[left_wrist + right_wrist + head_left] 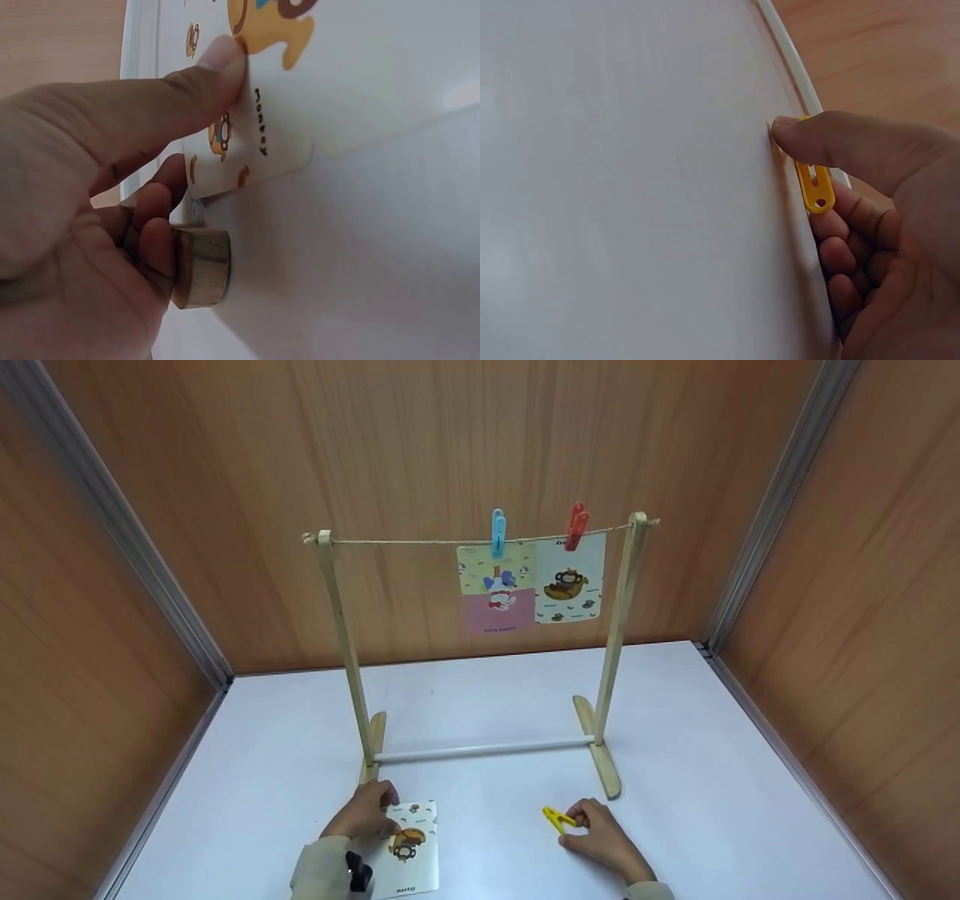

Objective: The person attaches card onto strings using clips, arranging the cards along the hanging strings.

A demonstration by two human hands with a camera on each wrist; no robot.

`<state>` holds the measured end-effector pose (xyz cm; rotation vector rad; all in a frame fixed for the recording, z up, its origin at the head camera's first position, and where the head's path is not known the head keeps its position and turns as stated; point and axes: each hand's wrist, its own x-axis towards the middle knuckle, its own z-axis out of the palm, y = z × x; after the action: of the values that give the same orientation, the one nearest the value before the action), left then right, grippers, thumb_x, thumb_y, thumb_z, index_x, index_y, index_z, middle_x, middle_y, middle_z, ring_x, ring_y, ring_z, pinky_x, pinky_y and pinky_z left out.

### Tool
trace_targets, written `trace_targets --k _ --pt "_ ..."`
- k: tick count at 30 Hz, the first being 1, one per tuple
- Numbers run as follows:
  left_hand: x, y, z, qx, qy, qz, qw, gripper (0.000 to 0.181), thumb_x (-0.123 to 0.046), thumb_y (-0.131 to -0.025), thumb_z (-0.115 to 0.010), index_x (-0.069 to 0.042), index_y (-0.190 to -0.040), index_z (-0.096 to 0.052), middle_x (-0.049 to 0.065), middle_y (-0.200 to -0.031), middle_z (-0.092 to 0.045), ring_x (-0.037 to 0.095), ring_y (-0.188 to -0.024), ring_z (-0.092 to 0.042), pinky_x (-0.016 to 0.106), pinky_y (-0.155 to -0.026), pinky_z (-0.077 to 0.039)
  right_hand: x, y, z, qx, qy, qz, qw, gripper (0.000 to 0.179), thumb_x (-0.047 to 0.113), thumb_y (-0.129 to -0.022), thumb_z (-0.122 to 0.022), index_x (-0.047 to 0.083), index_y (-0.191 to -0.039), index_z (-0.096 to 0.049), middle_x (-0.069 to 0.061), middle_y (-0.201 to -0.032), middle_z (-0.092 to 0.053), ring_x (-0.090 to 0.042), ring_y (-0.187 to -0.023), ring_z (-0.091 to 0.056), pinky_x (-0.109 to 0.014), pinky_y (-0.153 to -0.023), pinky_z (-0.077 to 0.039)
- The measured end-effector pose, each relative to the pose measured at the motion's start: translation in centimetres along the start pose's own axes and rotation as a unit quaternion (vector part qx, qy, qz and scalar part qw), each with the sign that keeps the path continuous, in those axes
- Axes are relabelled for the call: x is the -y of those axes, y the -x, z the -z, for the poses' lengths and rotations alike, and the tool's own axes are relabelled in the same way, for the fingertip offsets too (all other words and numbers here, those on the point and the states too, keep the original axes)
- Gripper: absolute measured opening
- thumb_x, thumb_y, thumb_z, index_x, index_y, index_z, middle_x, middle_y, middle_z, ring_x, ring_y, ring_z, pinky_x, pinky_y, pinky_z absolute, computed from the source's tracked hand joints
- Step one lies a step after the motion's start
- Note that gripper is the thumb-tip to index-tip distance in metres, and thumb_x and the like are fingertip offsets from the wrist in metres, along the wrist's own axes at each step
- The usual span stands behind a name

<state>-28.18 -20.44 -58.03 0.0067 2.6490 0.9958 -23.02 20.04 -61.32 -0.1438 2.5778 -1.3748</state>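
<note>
My left hand pinches the edge of a white card printed with a monkey and a banana. In the left wrist view the thumb lies on the card's printed face, with the fingers behind it. One end of the rack's wooden foot is close by those fingers. At the front right, my right hand holds a yellow clothespin between thumb and fingers, low over the white table. The right wrist view shows the thumb across the clothespin, hiding part of it.
A wooden rack stands mid-table with a string across its top. A blue clothespin and a red clothespin hold a yellow-and-pink card and a monkey card there. Wooden walls surround the table.
</note>
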Motion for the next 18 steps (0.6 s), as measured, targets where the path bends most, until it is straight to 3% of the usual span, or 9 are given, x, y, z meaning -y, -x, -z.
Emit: trace_targets --k 6,15,18 --pt "0.16 -0.07 -0.08 -0.002 0.008 -0.001 1.0 0.038 -0.004 -0.065 -0.085 -0.009 -0.093 -0.059 0.005 -0.098 -0.054 0.023 -0.094 -0.05 0.046 -0.088 -0.046 0.03 0.15 -0.09 -0.003 0.008 0.001 1.0 0.034 0.021 -0.078 -0.076 0.004 -0.102 -0.059 -0.006 -0.096 -0.051 -0.019 -0.089 -0.042 -0.032 -0.078 -0.037" --pt "0.18 0.07 0.13 -0.002 0.032 -0.038 0.9988 0.041 0.001 -0.063 -0.084 -0.004 -0.092 -0.057 0.007 -0.092 -0.056 0.021 -0.087 -0.052 0.04 -0.081 -0.047 0.11 0.35 -0.2 -0.013 0.013 -0.002 0.9998 0.034 0.02 -0.077 -0.071 0.005 -0.105 -0.059 -0.006 -0.097 -0.05 -0.019 -0.089 -0.041 -0.032 -0.079 -0.036" --pt "0.13 0.22 0.17 -0.001 0.033 -0.037 0.9988 0.041 0.0 -0.064 -0.084 -0.004 -0.094 -0.057 0.007 -0.093 -0.056 0.021 -0.088 -0.053 0.04 -0.081 -0.048 -0.01 0.32 -0.29 -0.014 0.005 -0.002 0.9999 0.033 0.019 -0.077 -0.071 0.004 -0.104 -0.06 -0.006 -0.095 -0.05 -0.018 -0.087 -0.041 -0.031 -0.077 -0.036"
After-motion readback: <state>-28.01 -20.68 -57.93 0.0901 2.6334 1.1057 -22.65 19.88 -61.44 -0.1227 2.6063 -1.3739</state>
